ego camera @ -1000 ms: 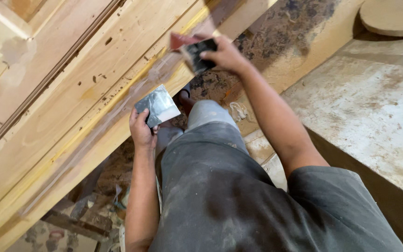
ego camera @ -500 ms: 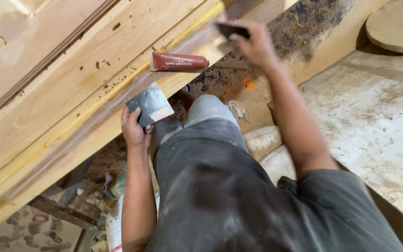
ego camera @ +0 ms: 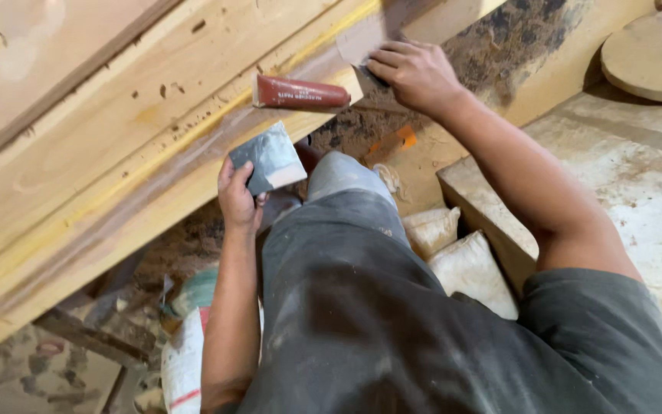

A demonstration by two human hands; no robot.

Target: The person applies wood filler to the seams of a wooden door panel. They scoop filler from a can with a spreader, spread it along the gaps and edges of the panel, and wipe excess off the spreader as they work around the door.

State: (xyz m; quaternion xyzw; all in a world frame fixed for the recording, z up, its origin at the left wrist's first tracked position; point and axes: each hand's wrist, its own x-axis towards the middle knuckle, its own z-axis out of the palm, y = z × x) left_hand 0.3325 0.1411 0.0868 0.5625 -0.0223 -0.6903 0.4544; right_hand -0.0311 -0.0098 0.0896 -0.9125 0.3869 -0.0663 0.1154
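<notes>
Two bare hands worked along a slanted pale wooden frame (ego camera: 116, 146) made of long boards with small dark knots and a darker brown-stained strip running down its lower edge. The left hand (ego camera: 237, 201) was raised from below, its fingers (ego camera: 226, 175) curled tightly around the bottom of a flat grey metal scraper blade (ego camera: 270, 159), so that the blade rose above the fingers and its upper edge sat against, or just short of, the stained strip; which of the two could not be told. The right hand (ego camera: 417, 75) reached further up the same frame, its fingers bent and pressed down close together on the wood; a small pale edge showed under them, but whether they gripped anything could not be told. One dark red tube (ego camera: 301, 92) with a flattened end lay on the frame between the two hands, just beside the right hand and above the scraper blade, touching neither. The person's grey, dust-marked trouser leg (ego camera: 346, 307) filled the lower middle of the view. Several white stuffed sacks (ego camera: 465, 264) lay beside the leg, against a dusty pale stone slab (ego camera: 637, 192) on the right. One round wooden disc (ego camera: 653, 54) rested at the upper right, well apart from both hands. Below the frame, at lower left, lay mixed scraps and a white bag with a red stripe (ego camera: 185, 368).
</notes>
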